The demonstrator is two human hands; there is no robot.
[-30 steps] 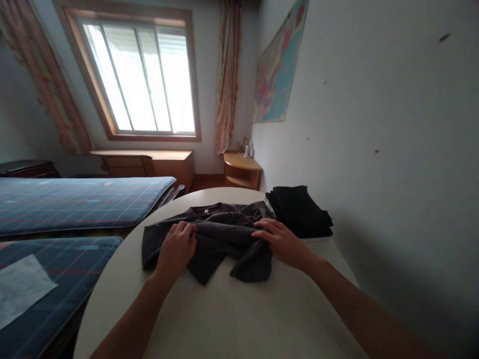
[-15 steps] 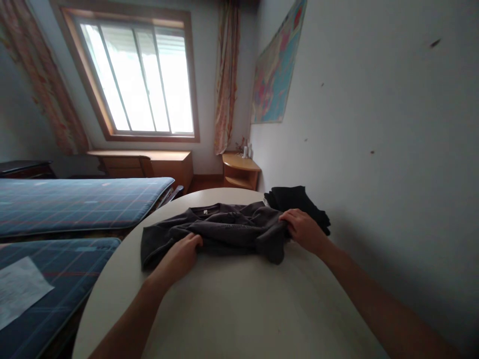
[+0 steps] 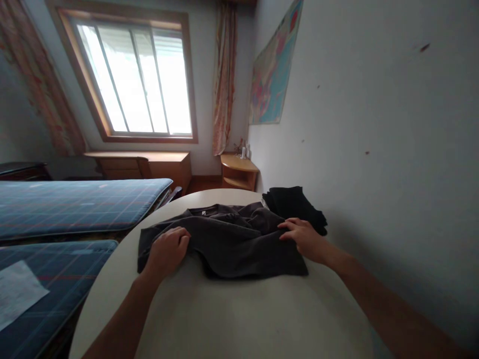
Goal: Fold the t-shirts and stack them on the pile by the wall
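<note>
A dark grey shirt [image 3: 239,249] lies spread on the round white table [image 3: 239,319], its neckline with a small white label towards the far side. On the shirt's left part is my left hand [image 3: 170,249], closed, its fingers curled into the cloth; the fingertips are partly hidden. My right hand [image 3: 303,239] rests on the right part of the shirt with its fingers stretched and slightly apart. Folded black clothing [image 3: 294,204] lies just beyond my right hand, close to the wall.
Two plaid mattresses [image 3: 82,204] are to the left of the table, with a white paper [image 3: 20,289] on the nearer one. A wall [image 3: 392,189] runs along the right. Behind the table stand a corner shelf [image 3: 239,162] and a wooden desk [image 3: 168,159] below the window.
The shirt's near edge has come down towards me and spread out flatter. My left hand has shifted slightly left; the fingers of my right hand have loosened and spread.
</note>
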